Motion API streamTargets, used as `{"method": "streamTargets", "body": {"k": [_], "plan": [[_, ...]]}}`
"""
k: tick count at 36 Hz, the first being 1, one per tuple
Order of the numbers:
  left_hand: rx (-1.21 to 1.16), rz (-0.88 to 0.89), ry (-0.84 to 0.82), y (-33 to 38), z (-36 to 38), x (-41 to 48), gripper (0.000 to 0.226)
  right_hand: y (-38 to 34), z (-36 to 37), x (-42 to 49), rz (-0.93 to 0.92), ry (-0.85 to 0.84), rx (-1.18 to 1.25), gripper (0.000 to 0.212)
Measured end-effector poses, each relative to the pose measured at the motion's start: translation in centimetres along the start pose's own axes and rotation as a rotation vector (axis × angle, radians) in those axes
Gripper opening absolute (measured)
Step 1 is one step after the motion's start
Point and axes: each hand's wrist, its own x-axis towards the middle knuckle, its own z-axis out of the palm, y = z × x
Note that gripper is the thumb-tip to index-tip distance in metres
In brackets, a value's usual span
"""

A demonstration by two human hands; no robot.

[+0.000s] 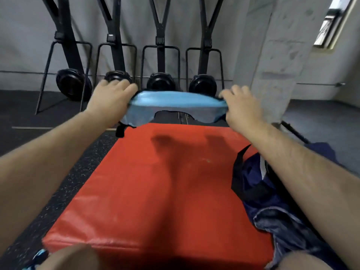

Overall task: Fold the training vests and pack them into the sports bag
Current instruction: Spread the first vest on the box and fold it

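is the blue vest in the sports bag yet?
No, the left hand and right hand grip the light blue vest by its ends above the red mat, away from the navy sports bag.

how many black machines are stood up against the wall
4 along the wall: the leftmost machine, the second machine partly behind the left hand, the third machine, the fourth machine beside the pillar. Others may be off-frame left.

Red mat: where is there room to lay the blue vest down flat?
The red mat is bare across its middle and left side, from the far edge under the blue vest down to the knee at the near edge. The right side is crowded: the navy sports bag lies over it.
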Motion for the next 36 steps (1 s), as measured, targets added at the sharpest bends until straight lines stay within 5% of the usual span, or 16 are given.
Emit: {"method": "streamTargets", "body": {"k": [4, 10, 15, 36], "plan": [[-0.177, -0.094, -0.230, 4.8, 2.7, -7.3, 0.048, -2.0, 4.7, -8.0, 0.026, -0.188, 0.015, 0.035], [-0.273, -0.173, -0.747, 12.2, 4.8, -16.6, 0.037, -6.5, 8.8, -19.0, 0.050, -0.668, 0.079, 0.036], [-0.429, -0.266, -1.066, 13.6, 5.8, -19.9, 0.040, -8.0, 9.0, -21.3, 0.060, -0.745, 0.115, 0.038], [-0.476, -0.502, -0.903, 11.3, 13.8, -17.3, 0.039, -7.6, 15.4, -13.4, 0.060, -0.905, 0.346, 0.047]]}}
